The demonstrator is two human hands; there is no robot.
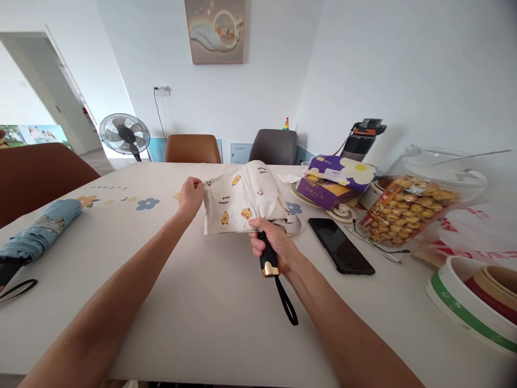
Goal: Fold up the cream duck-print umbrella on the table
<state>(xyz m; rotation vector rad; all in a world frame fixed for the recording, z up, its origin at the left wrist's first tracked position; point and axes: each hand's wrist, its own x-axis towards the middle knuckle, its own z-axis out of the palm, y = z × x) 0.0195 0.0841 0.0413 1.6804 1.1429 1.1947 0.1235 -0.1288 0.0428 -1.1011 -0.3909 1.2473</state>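
Note:
A cream folding umbrella [246, 199] with small yellow duck prints lies collapsed over the middle of the white table [202, 312]. My right hand [272, 242] is wrapped round its black handle, whose gold end cap and black wrist strap [286, 302] stick out below my fist. My left hand [190, 195] is closed in a pinch on the left corner of the umbrella's fabric, pulling that panel out flat.
A folded blue umbrella [38, 234] lies at the table's left edge. A black phone [340, 246], a purple box [329, 186], a jar of snacks [407, 207] and stacked bowls [472, 293] crowd the right side. Chairs and a standing fan [125, 134] are behind the table.

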